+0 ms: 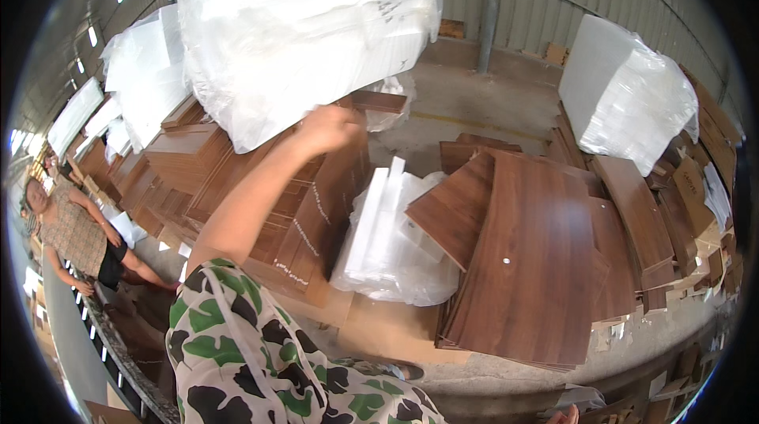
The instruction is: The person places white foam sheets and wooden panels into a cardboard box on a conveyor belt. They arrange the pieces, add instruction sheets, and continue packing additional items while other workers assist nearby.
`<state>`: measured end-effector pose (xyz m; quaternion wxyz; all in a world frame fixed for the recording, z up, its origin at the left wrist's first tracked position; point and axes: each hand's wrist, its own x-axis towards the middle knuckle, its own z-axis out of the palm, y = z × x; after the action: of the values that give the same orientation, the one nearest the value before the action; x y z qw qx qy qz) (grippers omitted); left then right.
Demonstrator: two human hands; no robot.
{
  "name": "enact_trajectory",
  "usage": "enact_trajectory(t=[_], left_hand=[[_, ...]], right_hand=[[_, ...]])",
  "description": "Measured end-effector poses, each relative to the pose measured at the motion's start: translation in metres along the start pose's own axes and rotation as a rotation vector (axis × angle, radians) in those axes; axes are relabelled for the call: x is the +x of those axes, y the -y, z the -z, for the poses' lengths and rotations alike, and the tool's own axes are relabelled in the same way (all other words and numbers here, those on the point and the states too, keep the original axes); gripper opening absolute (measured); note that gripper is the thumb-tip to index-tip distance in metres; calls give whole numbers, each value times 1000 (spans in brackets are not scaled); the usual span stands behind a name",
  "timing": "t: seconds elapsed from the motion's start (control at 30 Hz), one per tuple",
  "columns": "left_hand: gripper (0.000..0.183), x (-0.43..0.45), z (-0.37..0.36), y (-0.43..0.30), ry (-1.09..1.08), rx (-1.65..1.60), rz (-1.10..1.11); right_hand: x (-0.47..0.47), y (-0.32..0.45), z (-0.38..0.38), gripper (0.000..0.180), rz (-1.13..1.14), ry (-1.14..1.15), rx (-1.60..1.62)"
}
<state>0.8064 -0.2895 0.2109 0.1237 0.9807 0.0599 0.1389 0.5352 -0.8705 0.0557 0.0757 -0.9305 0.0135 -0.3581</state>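
My left hand is stretched out over stacks of brown wood-grain boards, its fingers curled and blurred by motion. Just beyond it a dark brown board end juts out under a large bundle wrapped in white foam sheet and clear film. Whether the fingers grip or touch anything is unclear. Of my right hand only some fingertips show at the bottom edge, near a piece of clear plastic film; the rest is cut off.
White foam strips stand on a film-wrapped bundle before me. To its right lean large brown panels. Another wrapped bundle sits at far right. A person stands at left beside a conveyor-like metal rail.
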Motion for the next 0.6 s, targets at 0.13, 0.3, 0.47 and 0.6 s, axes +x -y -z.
enact_trajectory(t=[0.13,0.3,0.47,0.6], left_hand=[[22,-12,-4,122,1,192,231],[16,-50,-128,152,583,-70,194],[37,-82,-328,147,515,-378,340],[71,-82,-364,105,531,-205,511]], right_hand=[[-43,-31,-45,27,-136,-29,106],[-6,45,-29,30,-420,42,244],[48,130,-26,25,-330,9,121],[81,192,-21,24,-188,50,133]])
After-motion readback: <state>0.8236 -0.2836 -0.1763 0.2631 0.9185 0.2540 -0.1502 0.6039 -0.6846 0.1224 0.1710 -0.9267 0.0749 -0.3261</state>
